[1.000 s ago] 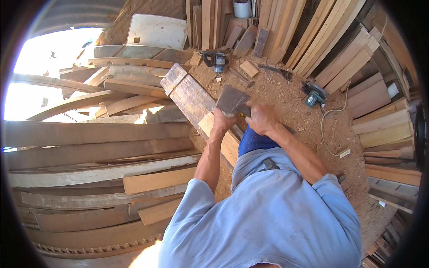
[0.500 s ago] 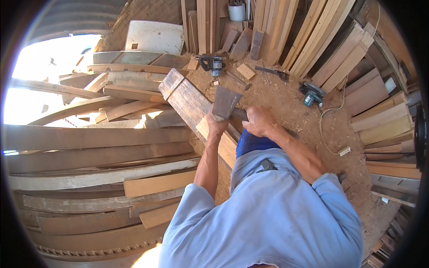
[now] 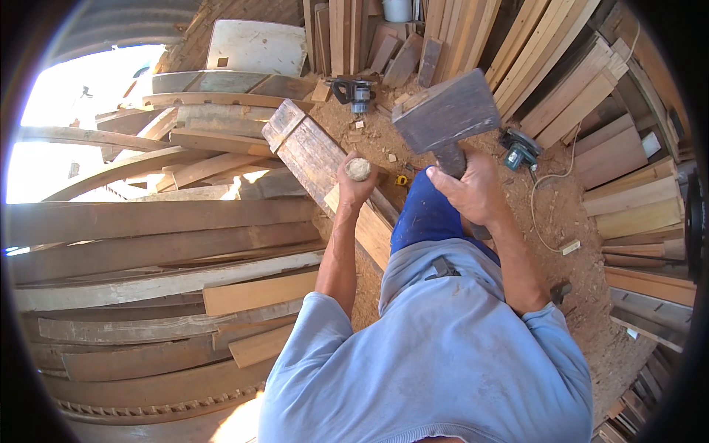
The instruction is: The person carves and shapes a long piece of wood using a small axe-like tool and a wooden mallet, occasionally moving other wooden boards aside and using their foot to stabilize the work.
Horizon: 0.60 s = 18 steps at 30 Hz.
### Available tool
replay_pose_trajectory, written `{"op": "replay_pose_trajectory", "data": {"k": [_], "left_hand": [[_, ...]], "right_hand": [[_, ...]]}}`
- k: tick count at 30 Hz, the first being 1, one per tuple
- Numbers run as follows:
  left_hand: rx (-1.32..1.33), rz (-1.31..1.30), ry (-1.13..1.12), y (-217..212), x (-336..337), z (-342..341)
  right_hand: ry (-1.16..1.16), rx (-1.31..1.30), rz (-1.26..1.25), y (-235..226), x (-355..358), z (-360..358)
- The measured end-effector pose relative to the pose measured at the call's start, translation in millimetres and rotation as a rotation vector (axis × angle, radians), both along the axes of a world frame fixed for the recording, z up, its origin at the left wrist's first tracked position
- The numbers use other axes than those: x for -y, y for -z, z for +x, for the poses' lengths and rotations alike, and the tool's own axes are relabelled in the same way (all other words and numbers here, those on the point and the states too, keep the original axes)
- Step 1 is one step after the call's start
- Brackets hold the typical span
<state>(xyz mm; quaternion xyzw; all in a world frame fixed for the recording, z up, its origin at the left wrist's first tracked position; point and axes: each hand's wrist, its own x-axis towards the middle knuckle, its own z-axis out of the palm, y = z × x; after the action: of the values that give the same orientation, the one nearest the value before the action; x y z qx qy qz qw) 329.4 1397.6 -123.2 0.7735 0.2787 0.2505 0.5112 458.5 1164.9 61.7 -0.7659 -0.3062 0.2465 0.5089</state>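
Note:
My right hand (image 3: 478, 190) is wrapped round the handle of a wooden mallet (image 3: 449, 111), whose dark, blocky head is raised over my blue-covered thigh. Over the bench plank, my left hand (image 3: 356, 193) is closed round an upright chisel (image 3: 359, 170). Only the pale, round, worn end of its handle shows; the blade is hidden below my fist. A lighter board (image 3: 374, 240) lies along the worn bench plank (image 3: 314, 151), under my left wrist. The mallet head is apart from the chisel, up and to its right.
Stacked boards (image 3: 162, 221) fill the left side. On the sawdust-covered floor are a router (image 3: 357, 94), a green circular saw (image 3: 521, 151) with a pale cord, and a small yellow object (image 3: 401, 180). Upright planks (image 3: 543, 52) lean at the back and right.
The mallet has lifted away from the chisel, up and to the right, with my right hand. The chisel handle's end now shows. My left hand stays nearly in place.

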Motion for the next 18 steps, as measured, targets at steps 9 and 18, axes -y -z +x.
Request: {"op": "replay_pose_trajectory", "data": {"k": [9, 18], "left_hand": [[-0.113, 0.02, 0.103, -5.3, 26.7, 10.3], [-0.008, 0.017, 0.009, 35.6, 34.8, -0.2]], "right_hand": [[0.04, 0.108, 0.159, 49.5, -27.7, -11.8], [-0.098, 0.192, -0.305, 104.2, -10.8, -9.5]]}}
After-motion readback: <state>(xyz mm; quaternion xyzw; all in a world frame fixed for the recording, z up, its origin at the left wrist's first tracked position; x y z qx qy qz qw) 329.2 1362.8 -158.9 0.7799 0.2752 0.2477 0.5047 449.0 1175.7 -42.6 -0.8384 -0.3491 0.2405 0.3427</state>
